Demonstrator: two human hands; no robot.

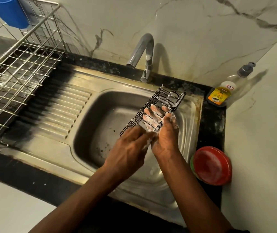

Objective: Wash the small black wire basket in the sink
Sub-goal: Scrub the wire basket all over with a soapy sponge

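Black wire basket (159, 96) tilted over the sink (87, 123) for soaping.
Right hand (166, 137) wraps its edge, steadying it; fingers of left hand (129, 147) unclear.

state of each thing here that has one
basket: tilted over the sink, soapy, held
right hand: grips basket, foamy
left hand: fingers touch basket's near end
tap: no water seen running
sink: no standing water, dark specks
bottle: upright, pump on
red tub: lid on
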